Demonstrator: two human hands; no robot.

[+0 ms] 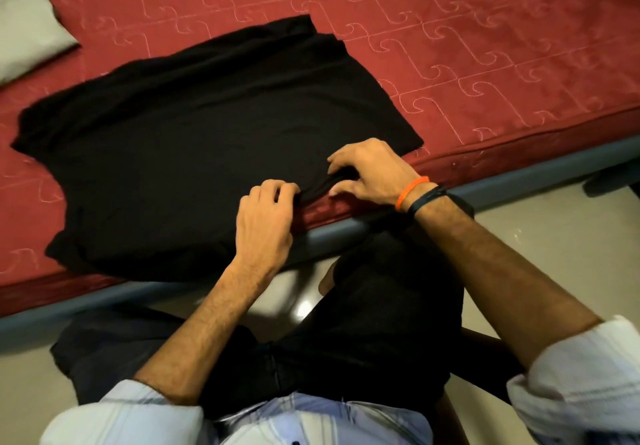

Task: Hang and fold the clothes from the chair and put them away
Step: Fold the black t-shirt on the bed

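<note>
Garment: black garment (194,153) lies spread flat on the red mattress (450,46), filling the frame's center out toward 9 o'clock, its near edge at the mattress border.
Left hand: left hand (265,217) sits just past center toward 6 o'clock, fingers curled, pinching a bunched fold of the black cloth.
Right hand: right hand (369,170) lies at 3 o'clock of the left one, fingers and thumb curled, gripping the same fold; 2 bands, orange and dark, circle its wrist.
Grey item: folded grey cloth (29,32) rests at 10 o'clock, apart from the garment.
Bed frame: blue-grey bed rail (519,181) runs below the mattress edge.
</note>
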